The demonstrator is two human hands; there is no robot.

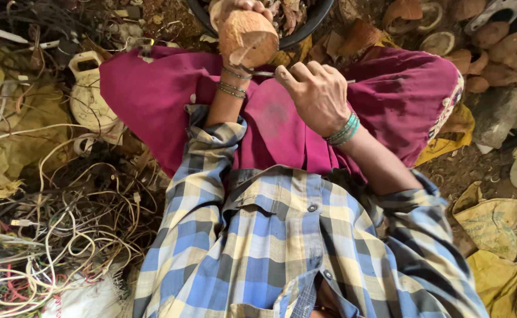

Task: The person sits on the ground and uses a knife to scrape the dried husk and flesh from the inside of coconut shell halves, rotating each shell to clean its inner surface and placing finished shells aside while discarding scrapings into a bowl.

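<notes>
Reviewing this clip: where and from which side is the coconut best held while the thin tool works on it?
Probably around the rounded far end, from above, as the left hand does now. The coconut is held over the dark bowl with its near, lower edge turned toward the person, where the thin metal tool in the right hand meets it. Gripping far from that edge keeps the fingers away from the tool.

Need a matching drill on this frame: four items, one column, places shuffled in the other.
1. brown round coconut
2. thin metal tool
3. black round basin
4. tangled pale wires

a. heaped at the frame's left
b. top edge, behind the coconut
c. gripped in the left hand
d. gripped in the right hand

Pairs: 1-c, 2-d, 3-b, 4-a
</notes>
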